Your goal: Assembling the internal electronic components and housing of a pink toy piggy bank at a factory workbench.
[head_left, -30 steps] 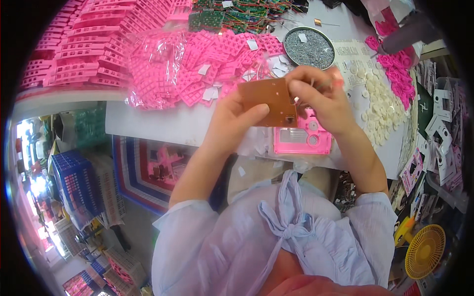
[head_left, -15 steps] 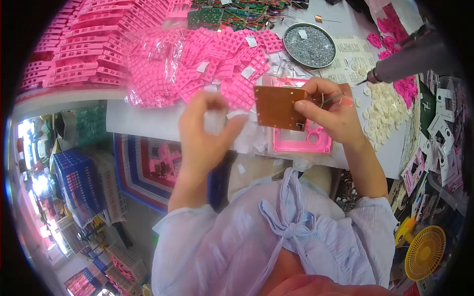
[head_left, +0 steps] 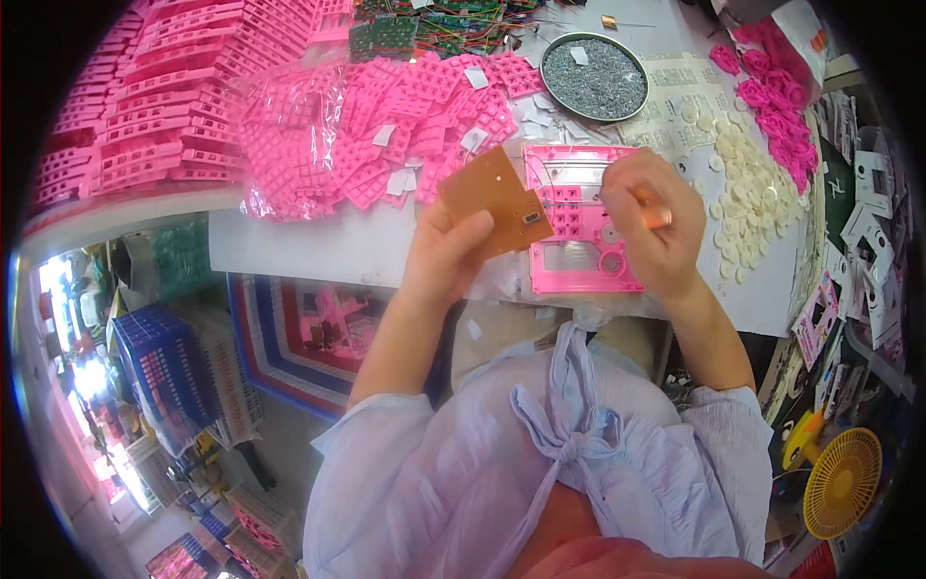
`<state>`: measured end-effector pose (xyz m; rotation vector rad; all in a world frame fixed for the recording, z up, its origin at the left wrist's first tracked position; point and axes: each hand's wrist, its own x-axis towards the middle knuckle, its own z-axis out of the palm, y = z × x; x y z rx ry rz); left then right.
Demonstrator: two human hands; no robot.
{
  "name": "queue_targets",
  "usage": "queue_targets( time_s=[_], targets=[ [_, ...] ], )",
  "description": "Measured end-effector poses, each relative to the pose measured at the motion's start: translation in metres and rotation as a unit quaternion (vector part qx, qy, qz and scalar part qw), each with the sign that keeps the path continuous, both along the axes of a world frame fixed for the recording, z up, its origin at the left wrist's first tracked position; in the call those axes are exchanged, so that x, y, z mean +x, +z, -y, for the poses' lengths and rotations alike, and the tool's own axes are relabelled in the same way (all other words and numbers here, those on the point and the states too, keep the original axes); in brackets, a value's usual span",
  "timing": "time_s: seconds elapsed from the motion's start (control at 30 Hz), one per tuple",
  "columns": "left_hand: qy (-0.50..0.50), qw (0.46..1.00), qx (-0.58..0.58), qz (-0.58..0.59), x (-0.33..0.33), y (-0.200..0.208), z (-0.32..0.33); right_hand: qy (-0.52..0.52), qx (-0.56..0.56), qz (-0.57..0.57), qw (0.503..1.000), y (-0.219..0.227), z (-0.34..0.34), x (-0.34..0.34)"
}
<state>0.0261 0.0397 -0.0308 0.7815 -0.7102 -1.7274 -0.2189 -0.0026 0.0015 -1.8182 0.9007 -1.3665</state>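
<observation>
My left hand [head_left: 446, 241] grips a flat brown circuit board [head_left: 490, 198] by its lower left edge, thumb on top, tilted above the table. Thin wires [head_left: 577, 204] stretch from the board's right side to my right hand [head_left: 659, 217], which is closed with its fingertips turned in and partly hidden. An orange patch shows at its fingers; I cannot make out what it is. Beneath and between both hands lies a pink plastic casing [head_left: 588, 286] with a window, a round opening and a grid of square holes.
Pink key panels [head_left: 424, 106] and stacked pink casings [head_left: 183, 87] fill the left, green circuit boards [head_left: 381, 41] behind. A round tin of screws [head_left: 595, 118] stands at the back; white discs [head_left: 748, 217] and magenta bundles [head_left: 786, 135] lie right. Below are a striped basket [head_left: 280, 372] and yellow fan [head_left: 842, 482].
The board has passed from my right hand to my left and tilted, moving left. My right hand has closed near the wires. The dark pointed tool at upper right has left its place.
</observation>
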Motion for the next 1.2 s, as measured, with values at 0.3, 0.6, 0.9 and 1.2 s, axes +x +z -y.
queue_targets(
  time_s=[0.3,0.6,0.9,1.2],
  targets=[
    [-0.066,0.996,0.007,-0.066,-0.005,-0.003,0.001,0.139,0.068,0.146,0.977,-0.009,0.028,0.020],
    [-0.023,0.999,0.021,-0.029,0.007,-0.004,-0.005,0.298,0.217,0.110,0.923,0.004,0.028,0.007],
    [0.150,0.986,-0.042,0.058,-0.007,-0.002,-0.009,-0.014,-0.153,-0.146,0.977,0.007,-0.013,0.021],
    [-0.053,0.993,-0.099,-0.021,-0.018,0.014,-0.004,0.283,0.559,0.136,0.767,-0.010,0.012,0.018]
  ],
)
